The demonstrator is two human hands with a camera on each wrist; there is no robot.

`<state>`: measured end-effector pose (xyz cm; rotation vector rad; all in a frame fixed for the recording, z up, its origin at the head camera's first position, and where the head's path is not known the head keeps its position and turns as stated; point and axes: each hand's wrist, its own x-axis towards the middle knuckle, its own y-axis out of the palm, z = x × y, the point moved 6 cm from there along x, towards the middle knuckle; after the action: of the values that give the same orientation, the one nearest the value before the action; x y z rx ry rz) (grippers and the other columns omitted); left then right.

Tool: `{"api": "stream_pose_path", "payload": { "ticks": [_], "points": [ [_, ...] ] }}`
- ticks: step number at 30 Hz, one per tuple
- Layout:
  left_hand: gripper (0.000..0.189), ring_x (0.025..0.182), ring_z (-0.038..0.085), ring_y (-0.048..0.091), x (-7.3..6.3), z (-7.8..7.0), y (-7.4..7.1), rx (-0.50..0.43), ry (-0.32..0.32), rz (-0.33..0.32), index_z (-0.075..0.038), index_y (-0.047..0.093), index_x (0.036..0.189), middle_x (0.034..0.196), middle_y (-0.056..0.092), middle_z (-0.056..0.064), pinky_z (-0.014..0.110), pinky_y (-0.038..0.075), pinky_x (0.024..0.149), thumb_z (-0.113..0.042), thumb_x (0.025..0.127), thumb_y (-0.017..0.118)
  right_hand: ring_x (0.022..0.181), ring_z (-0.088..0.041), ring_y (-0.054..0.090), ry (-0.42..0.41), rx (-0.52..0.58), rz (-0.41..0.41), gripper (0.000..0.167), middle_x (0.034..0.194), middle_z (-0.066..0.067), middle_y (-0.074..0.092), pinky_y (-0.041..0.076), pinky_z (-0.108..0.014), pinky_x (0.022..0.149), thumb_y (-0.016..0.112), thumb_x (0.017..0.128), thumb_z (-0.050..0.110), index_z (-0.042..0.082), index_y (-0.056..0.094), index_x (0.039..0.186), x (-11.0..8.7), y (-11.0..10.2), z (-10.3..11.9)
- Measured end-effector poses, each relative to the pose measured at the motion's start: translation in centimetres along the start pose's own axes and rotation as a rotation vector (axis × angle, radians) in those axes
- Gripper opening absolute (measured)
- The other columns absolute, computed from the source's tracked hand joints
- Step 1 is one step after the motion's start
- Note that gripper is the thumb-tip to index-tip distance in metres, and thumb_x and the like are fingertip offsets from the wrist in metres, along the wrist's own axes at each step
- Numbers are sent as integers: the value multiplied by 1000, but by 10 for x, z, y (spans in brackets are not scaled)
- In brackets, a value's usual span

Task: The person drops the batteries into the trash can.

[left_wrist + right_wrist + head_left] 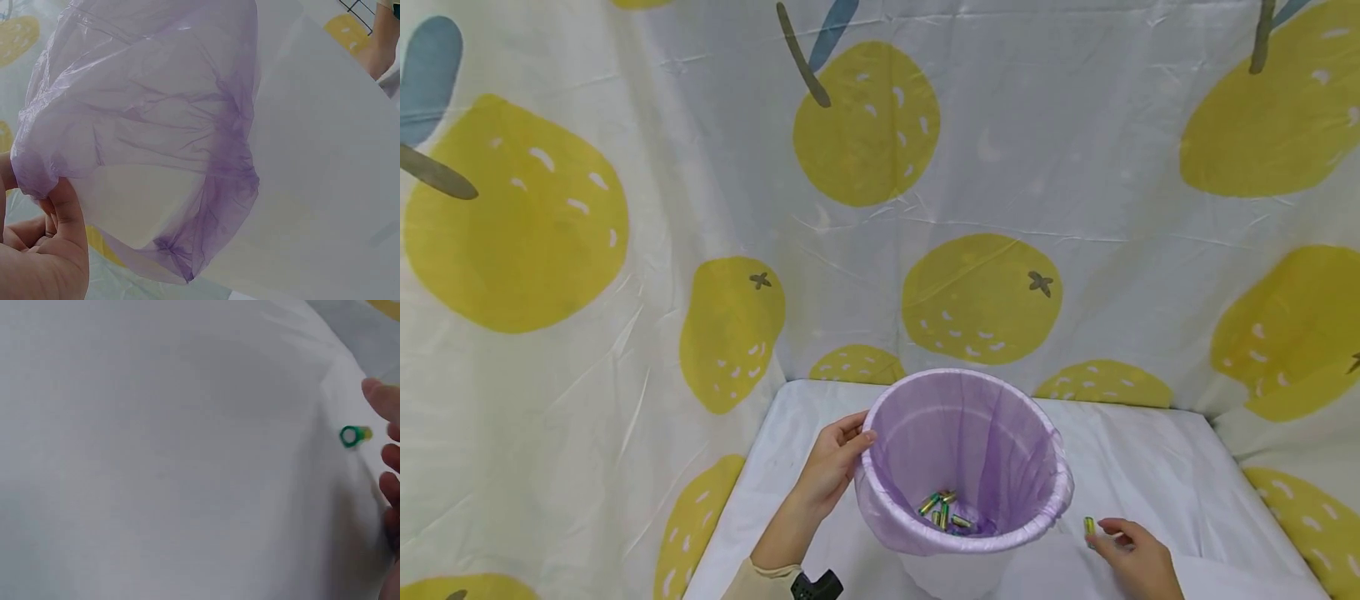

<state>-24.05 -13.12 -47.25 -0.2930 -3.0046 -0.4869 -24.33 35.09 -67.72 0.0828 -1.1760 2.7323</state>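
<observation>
A white bin lined with a purple plastic bag point(962, 546) stands tilted, its mouth facing me. My left hand point(831, 467) pinches its left rim, the thumb over the bag's folded edge; the left wrist view shows the same hand point(50, 244) on the gathered bag point(137, 119). Several green-and-gold batteries point(943, 512) lie at the bottom of the bin. Right of the bin, one more battery point(1089, 527) is on the white sheet. My right hand point(1138, 558) is beside it, thumb and fingers apart; in the right wrist view a gap separates the battery point(355, 435) from the fingertips.
A white sheet point(1120, 467) covers the surface under the bin. Fabric printed with yellow fruit point(1097, 275) hangs behind it and along both sides. A dark watch-like device point(817, 586) is strapped at my left wrist.
</observation>
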Motion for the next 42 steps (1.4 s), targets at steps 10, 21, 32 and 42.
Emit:
{"api": "stream_pose_path", "payload": {
  "ticks": [10,21,32,42],
  "points": [
    [49,103,23,63,-1,1,1,-9,-9,0,20,45,141,115,62,17,30,56,89,2,99,62,79,-29,65,15,-115,-125,49,86,-8,67,54,-48,71,85,83,33,-9,72,103,-7,23,-16],
    [47,102,23,62,-1,2,1,-10,-5,-2,20,46,140,114,62,17,30,57,88,3,99,61,76,-25,62,12,-115,-175,19,83,-6,66,49,-39,64,81,84,8,-2,77,100,-6,21,-20],
    [46,102,24,62,-1,0,1,-10,8,11,20,46,140,114,62,18,30,56,88,3,100,60,66,-13,58,39,3,-148,19,78,-1,68,47,-25,57,76,88,7,-4,74,105,0,10,-18],
    [46,101,23,63,1,-1,1,1,15,13,22,45,139,112,61,16,28,56,86,3,100,60,77,-18,63,182,80,-55,24,88,-6,70,48,-24,61,76,89,12,-4,72,107,6,-5,-20]
  ]
}}
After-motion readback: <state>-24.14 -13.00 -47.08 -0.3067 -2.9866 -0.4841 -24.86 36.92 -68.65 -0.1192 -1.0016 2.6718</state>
